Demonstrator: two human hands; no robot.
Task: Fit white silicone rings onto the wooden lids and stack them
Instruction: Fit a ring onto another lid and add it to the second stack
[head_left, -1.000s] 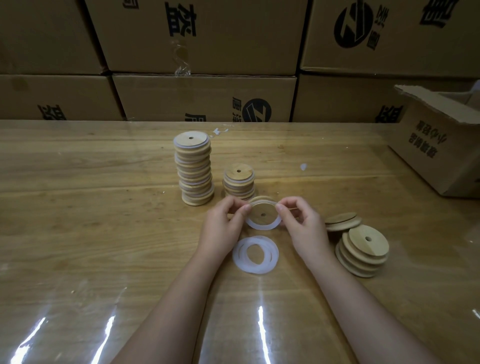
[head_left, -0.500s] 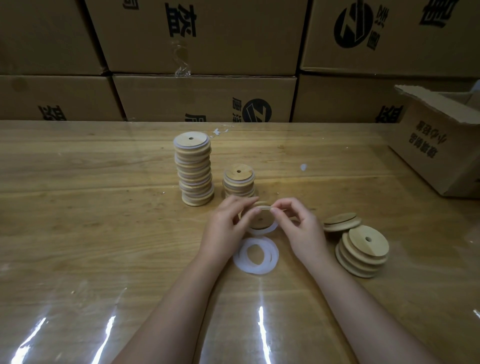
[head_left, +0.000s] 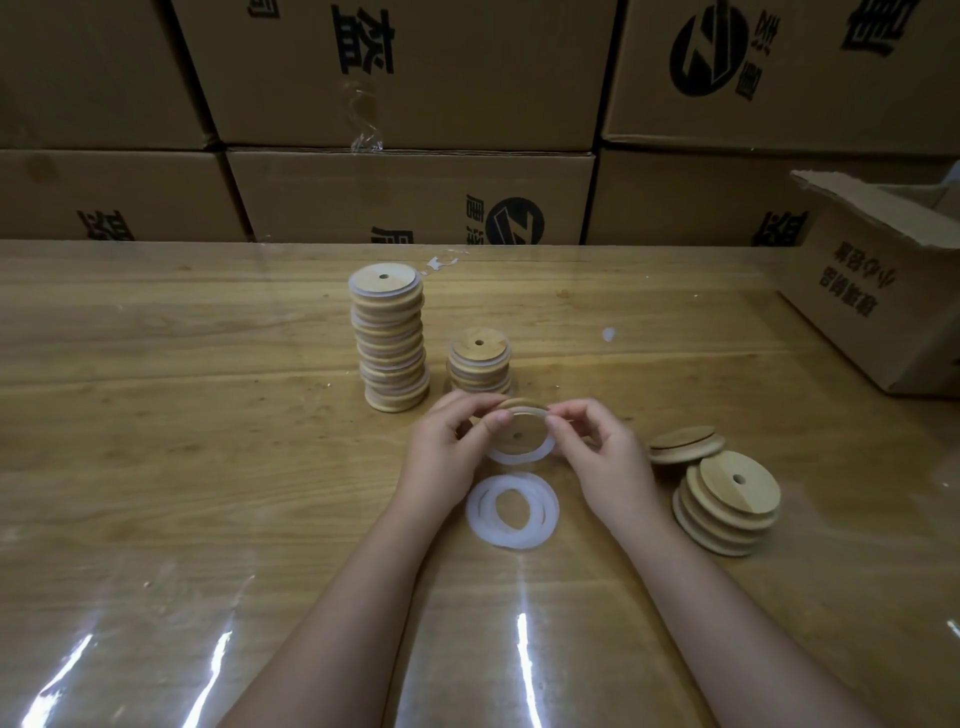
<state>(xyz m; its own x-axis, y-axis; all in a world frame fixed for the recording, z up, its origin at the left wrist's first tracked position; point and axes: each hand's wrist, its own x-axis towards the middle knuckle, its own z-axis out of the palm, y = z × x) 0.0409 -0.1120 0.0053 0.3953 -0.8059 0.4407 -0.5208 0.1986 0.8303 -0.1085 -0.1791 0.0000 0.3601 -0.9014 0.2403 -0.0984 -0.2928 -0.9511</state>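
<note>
Left grip (head_left: 447, 460), right grip (head_left: 605, 460) pinch round wooden lid (head_left: 522, 427), white silicone ring (head_left: 519, 457) part-fitted. Tall ringed-lid stack (head_left: 389, 343), short ringed-lid stack (head_left: 479, 364) built. Bare wooden lids (head_left: 727, 506), loose white rings (head_left: 511, 512) left to do.

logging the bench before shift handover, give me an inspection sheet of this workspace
surface: wooden table under a glossy clear sheet
job's things: held lid with a white ring partly on; loose rings piled nearer the person; tall stack and short stack of ringed lids behind; bare lids heaped at right
clutter: white scraps toward the far edge
grippers: left hand and right hand both pinch the held lid at its rim
cables: nothing seen
surroundings: cardboard boxes stacked behind the table; open box on the table at right
</note>
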